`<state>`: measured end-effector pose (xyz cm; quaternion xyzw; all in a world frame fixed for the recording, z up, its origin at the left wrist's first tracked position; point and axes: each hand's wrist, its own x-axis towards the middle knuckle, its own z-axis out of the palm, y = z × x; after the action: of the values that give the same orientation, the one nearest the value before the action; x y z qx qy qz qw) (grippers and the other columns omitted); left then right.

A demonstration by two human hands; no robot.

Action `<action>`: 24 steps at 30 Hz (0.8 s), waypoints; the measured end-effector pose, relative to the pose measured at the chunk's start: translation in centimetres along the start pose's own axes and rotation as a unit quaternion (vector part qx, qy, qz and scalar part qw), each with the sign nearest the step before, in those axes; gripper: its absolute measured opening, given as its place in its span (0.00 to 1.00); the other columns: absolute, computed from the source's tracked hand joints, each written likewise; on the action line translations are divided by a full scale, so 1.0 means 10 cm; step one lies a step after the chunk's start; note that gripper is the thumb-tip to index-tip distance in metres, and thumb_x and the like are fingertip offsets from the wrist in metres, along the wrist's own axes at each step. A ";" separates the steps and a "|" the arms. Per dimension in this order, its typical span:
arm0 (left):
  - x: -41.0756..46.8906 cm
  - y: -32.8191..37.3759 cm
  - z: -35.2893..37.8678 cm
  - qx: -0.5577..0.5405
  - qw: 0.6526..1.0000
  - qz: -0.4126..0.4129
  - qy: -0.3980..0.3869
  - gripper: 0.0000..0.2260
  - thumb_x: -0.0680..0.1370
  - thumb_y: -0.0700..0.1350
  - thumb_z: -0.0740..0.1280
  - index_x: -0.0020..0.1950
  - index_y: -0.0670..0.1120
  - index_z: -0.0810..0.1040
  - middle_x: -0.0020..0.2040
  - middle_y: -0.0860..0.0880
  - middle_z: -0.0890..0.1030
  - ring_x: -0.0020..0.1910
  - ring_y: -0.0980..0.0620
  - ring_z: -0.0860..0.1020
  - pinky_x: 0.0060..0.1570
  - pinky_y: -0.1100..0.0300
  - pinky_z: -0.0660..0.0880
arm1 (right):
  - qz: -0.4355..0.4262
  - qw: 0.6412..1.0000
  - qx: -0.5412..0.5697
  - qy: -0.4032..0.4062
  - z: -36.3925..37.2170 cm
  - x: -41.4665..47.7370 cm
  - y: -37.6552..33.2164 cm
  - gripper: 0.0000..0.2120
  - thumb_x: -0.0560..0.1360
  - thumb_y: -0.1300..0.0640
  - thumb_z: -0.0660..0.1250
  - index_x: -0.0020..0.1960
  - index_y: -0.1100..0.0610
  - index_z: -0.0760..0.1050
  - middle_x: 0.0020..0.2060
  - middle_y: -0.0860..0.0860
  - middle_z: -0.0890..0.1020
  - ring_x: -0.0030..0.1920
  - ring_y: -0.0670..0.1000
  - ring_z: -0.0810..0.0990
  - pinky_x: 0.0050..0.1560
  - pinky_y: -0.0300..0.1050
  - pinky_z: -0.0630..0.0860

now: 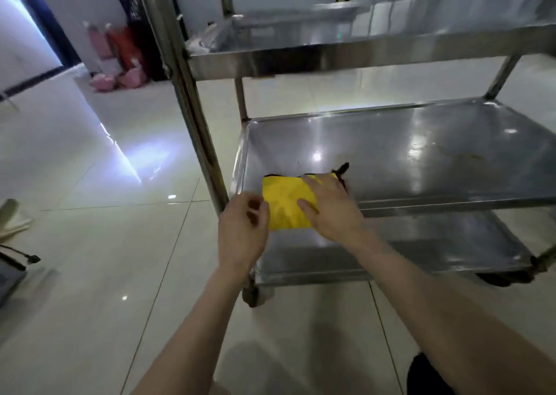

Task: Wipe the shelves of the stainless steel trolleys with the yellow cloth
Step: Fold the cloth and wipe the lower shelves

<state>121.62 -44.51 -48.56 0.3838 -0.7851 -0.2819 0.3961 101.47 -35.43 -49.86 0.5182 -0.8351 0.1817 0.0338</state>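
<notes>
Under the flat, spread right hand [331, 211], the yellow cloth [284, 203] is pinched by the left hand [243, 229] at the middle shelf [421, 154] corner; most wiping seemingly remains.

middle shelf [421, 154] bare rightward, upper shelf [331, 61] overhead, upright post [192, 118] left

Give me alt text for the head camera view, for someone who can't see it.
A person's right hand presses flat on a yellow cloth at the near left corner of a stainless steel trolley's middle shelf, while the left hand grips the cloth's left edge. Another shelf sits above and one below; pale glossy floor tiles surround the trolley.
</notes>
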 end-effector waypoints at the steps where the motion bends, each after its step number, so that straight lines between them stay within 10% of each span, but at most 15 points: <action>1: -0.14 -0.09 -0.03 -0.014 0.998 -0.005 0.064 0.05 0.81 0.54 0.71 0.48 0.57 0.77 0.41 0.56 0.81 0.39 0.56 0.81 0.41 0.60 0.78 | -0.020 0.999 -0.024 0.009 0.12 -0.06 -0.03 0.27 0.85 0.38 0.57 0.82 0.43 0.66 0.80 0.55 0.68 0.80 0.61 0.64 0.80 0.69 0.56; 5: -0.07 -0.21 -0.19 -0.056 0.975 -0.074 0.202 0.18 0.75 0.55 0.78 0.54 0.55 0.71 0.48 0.52 0.77 0.45 0.51 0.78 0.44 0.59 0.75 | -0.015 0.999 -0.047 -0.019 0.14 -0.11 -0.07 0.26 0.85 0.33 0.49 0.82 0.36 0.64 0.83 0.53 0.63 0.84 0.60 0.56 0.80 0.74 0.46; 8: 0.35 -0.09 -0.30 -0.130 0.973 -0.104 0.163 0.20 0.74 0.55 0.79 0.57 0.50 0.75 0.52 0.51 0.81 0.51 0.51 0.81 0.53 0.54 0.78 | -0.016 0.998 -0.022 -0.063 0.01 -0.06 -0.12 0.32 0.81 0.24 0.43 0.83 0.31 0.53 0.85 0.55 0.55 0.85 0.62 0.50 0.79 0.77 0.42; 13: 0.81 -0.13 -0.18 -0.225 0.956 -0.155 0.109 0.27 0.78 0.58 0.72 0.41 0.33 0.72 0.30 0.44 0.76 0.31 0.48 0.76 0.40 0.54 0.74 | -0.010 0.988 -0.078 -0.134 0.20 0.14 -0.30 0.36 0.74 0.20 0.33 0.81 0.26 0.42 0.86 0.55 0.45 0.84 0.68 0.42 0.73 0.84 0.38; 24: 0.73 -0.30 -0.15 -0.233 0.952 -0.134 0.148 0.26 0.76 0.53 0.69 0.37 0.34 0.63 0.30 0.42 0.66 0.31 0.47 0.67 0.34 0.52 0.68 | 0.055 0.978 -0.083 -0.186 0.70 2.03 -0.50 0.41 0.70 0.15 0.36 0.81 0.26 0.42 0.86 0.56 0.40 0.83 0.70 0.36 0.68 0.87 0.31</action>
<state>121.14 -52.38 -47.01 0.4199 -0.5717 -0.4470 0.5451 97.41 -57.11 -50.04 0.4912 -0.8664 0.0140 -0.0889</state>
